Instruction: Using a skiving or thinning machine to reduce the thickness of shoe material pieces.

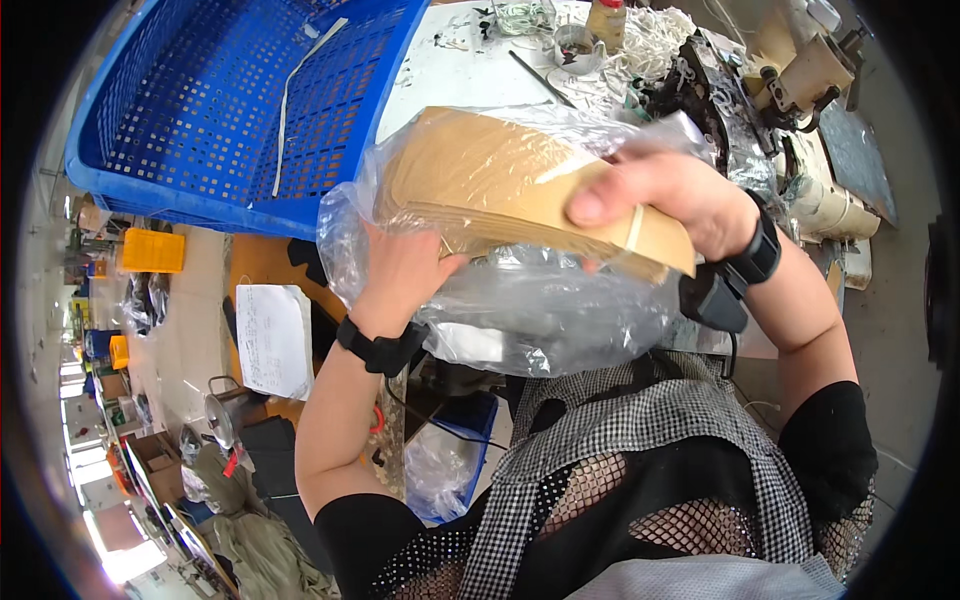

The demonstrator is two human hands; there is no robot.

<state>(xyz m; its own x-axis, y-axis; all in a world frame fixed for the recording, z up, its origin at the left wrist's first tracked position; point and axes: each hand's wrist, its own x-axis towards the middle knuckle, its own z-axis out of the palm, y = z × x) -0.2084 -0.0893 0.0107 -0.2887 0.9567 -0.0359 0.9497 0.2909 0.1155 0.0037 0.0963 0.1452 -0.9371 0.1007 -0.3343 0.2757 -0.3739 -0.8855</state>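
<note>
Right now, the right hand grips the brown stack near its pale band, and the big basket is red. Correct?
No: the head view shows the big basket is blue, not red. The right hand grips the brown stack near its pale band.

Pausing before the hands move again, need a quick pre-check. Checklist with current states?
1. Right hand gripping brown stack: ok, thumb on top near the banded end.
2. Pale band around stack: ok on the visible faces.
3. Left hand gripping firmly: cannot tell, fingertips hidden.
4. Stack wholly covered by clear plastic bag: not ok, banded end looks bare.
5. Blue crate free of loose bits: not ok, white strip inside.
</note>
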